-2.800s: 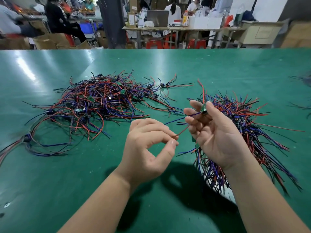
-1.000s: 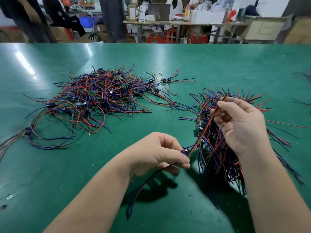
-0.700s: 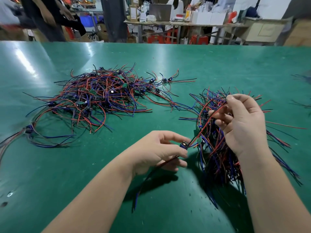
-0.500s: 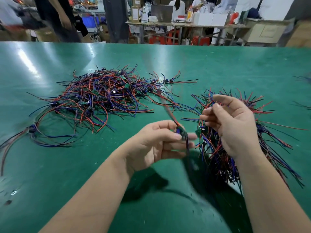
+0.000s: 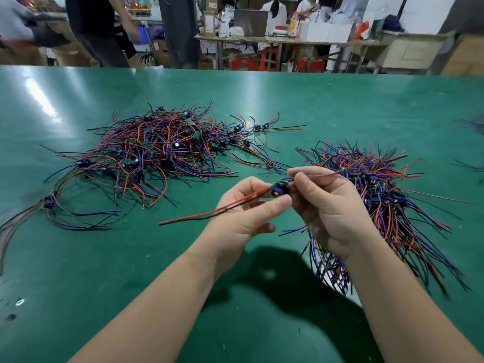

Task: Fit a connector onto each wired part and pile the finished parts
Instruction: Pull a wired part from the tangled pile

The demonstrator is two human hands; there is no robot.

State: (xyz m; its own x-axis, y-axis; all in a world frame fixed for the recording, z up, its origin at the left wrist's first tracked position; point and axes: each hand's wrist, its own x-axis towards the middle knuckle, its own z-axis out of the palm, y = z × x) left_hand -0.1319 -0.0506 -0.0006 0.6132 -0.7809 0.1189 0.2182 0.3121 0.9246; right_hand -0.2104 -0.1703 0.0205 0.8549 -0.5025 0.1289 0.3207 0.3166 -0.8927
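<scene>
**Connector going onto a wired part, held between two wire piles**

The wired part [image 5: 282,184], a small green board, is held in the air over the middle of the table [image 5: 99,271], nearer its near edge than its far one. A blue connector [image 5: 276,191] sits against it. The left grip [image 5: 246,213], a bare hand, pinches the connector end with thumb and fingers. The right grip [image 5: 330,208] pinches the board from the other side. Whether the connector is fully seated cannot be told.

Red and black leads [image 5: 209,214] trail left from the pinch, their ends free above the table. A thin blue lead [image 5: 322,175] runs right toward the right pile [image 5: 379,189].

Pushing while the two pieces are skewed would probably leave the connector half on. The blue lead could hook neighbours and drag them out of the right pile. The trailing leads could catch loose ends of the left pile [image 5: 157,153] on the way over.

Bare table lies between the piles and along the near edge. The left pile sprawls to the left edge; the right pile crowds the right wrist.
</scene>
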